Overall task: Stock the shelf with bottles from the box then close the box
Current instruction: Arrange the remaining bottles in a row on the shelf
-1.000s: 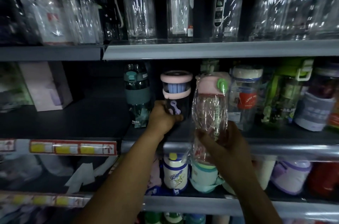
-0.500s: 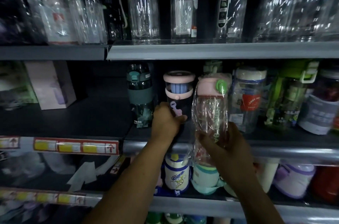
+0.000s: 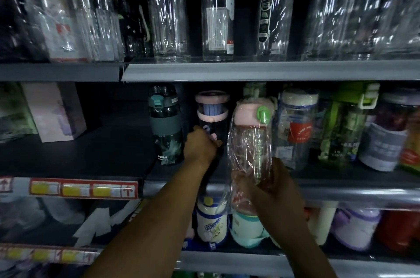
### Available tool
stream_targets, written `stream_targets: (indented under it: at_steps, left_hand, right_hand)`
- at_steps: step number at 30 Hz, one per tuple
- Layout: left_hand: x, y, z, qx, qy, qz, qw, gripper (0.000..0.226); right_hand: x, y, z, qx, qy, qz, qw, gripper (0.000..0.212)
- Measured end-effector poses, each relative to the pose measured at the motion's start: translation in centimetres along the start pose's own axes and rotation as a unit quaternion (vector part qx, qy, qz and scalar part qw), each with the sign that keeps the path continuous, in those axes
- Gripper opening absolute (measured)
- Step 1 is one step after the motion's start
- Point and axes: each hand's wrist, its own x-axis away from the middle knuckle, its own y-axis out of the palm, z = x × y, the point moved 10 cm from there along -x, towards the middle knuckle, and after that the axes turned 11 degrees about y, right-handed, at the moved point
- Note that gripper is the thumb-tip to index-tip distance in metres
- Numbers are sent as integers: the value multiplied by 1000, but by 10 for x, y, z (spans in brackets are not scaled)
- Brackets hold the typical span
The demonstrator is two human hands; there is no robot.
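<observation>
My right hand grips the lower part of a clear pink bottle with a pink lid and green button, wrapped in plastic film, held upright in front of the middle shelf. My left hand grips the base of a dark bottle with a pink-ringed lid that stands on that shelf, just left of the pink one. A dark green bottle stands to the left of it. The box is out of view.
Several wrapped bottles fill the middle shelf to the right, among them a white-capped one and a green one. A pink carton stands at left with bare shelf beside it. Clear glass bottles line the top shelf; small cups the lower one.
My left hand has slid the dark pink-lidded bottle deeper onto the shelf. The pink bottle in my right hand has risen slightly and stays close to it.
</observation>
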Motion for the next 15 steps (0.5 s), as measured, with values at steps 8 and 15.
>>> stream_targets:
  at_steps: [8,15]
  left_hand:
    - [-2,1,1,-15,-3,-6,1000,48]
    - [-3,1,0,-22,-3,-4,1000,51]
  right_hand:
    - [2,1,0,-15,16,-13,1000,25]
    - [2,0,2,-8,22,-8,1000,26]
